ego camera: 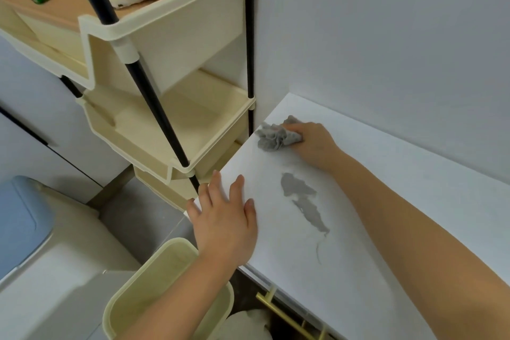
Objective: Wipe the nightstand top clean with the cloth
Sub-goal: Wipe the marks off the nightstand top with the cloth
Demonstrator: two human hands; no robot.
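The grey cloth (273, 137) lies bunched near the centre of the frame, on the white nightstand top (276, 251). The right hand (311, 143) grips it with curled fingers. Just below is a grey stain (300, 193). The left hand (225, 226) rests flat, fingers spread, on the top's corner. A cream rack (176, 130) stands at upper left.

Left hand (223, 225) bare, wrist and forearm bare as far as bottom edge of view
Right hand (311, 143) bare, forearm bare along whole visible length to lower right corner
Fingers (238, 188) slim, nails short, rounded, plain
Wrists slender, forearms smooth, right one larger near lens
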